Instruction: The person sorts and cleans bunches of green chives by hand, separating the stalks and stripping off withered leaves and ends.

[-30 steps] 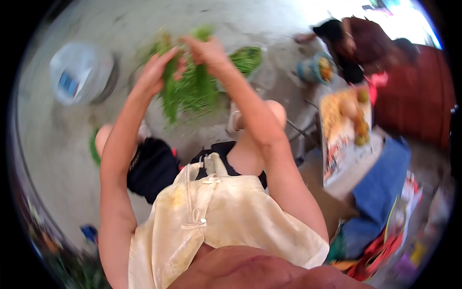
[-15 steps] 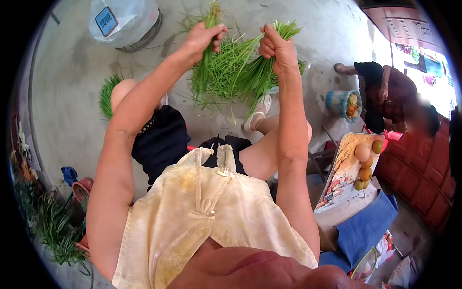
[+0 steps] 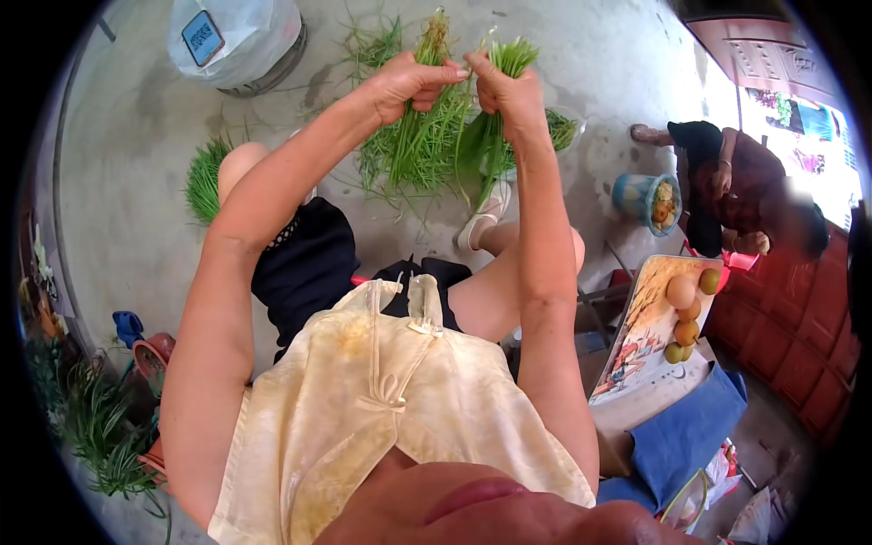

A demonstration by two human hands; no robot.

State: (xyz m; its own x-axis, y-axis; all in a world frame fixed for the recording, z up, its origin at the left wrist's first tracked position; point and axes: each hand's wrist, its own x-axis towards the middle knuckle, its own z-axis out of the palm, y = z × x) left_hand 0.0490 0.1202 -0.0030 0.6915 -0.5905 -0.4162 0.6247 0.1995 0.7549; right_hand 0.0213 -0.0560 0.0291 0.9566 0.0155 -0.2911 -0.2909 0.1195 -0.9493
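My left hand [image 3: 413,86] is closed around a loose bunch of chives [image 3: 434,41], whose brownish root ends stick up above the fingers. Close beside it, my right hand [image 3: 510,95] grips a neater bunch of chives [image 3: 515,56] with pale, even ends pointing up and leaves hanging down. The thumb and fingertips of both hands almost meet, with a thin stalk between them. Below the hands lies a heap of loose chives [image 3: 391,150] on the floor, partly hidden by the held bunches.
Another chive clump [image 3: 207,182] lies by my left knee. A covered bucket [image 3: 263,68] carries a phone [image 3: 202,38]. At right are a blue pail [image 3: 634,195], a seated person [image 3: 740,173], and a board [image 3: 627,350] with several round fruits [image 3: 688,309]. Potted plants [image 3: 100,427] stand at left.
My left hand has moved right, and my right hand slightly left, so they are now close together. The chives in my right hand hang in a narrower bundle.
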